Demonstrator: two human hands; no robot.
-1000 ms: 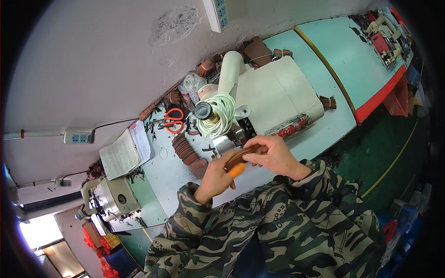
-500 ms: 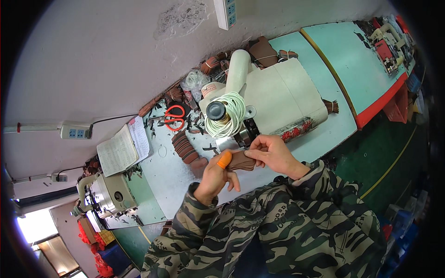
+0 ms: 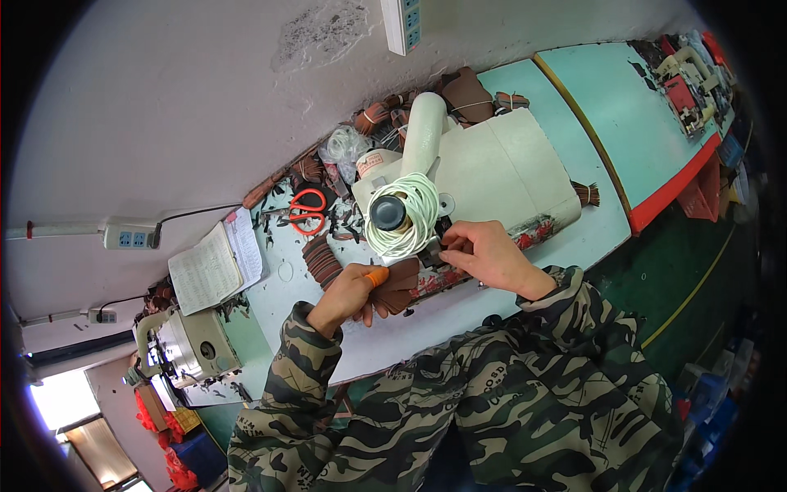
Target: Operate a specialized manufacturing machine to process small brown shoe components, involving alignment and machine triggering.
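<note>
My left hand [image 3: 348,297], with an orange finger cot [image 3: 378,276] on its thumb, is closed on a small fanned stack of brown leather-like pieces [image 3: 401,284]. They lie in front of the beige table machine [image 3: 504,164], close to its working end. My right hand [image 3: 493,258] is at the machine's dark metal part, its thumb and fingers bent together. What those fingertips hold, if anything, is too small to tell. A coil of white cord [image 3: 418,197] hangs round a post with a black knob [image 3: 387,212], just beyond my hands.
Left of the machine lie red-handled scissors [image 3: 307,211], a row of brown pieces [image 3: 320,261], dark scraps and an open notebook [image 3: 205,269]. Bundled brown pieces [image 3: 467,94] lie along the wall. Another machine [image 3: 197,344] stands at far left, one more [image 3: 689,90] at far right.
My left hand has moved left with the brown pieces, which now lie fanned at the machine. My right hand has left the pieces and moved slightly up and right to the machine's metal part.
</note>
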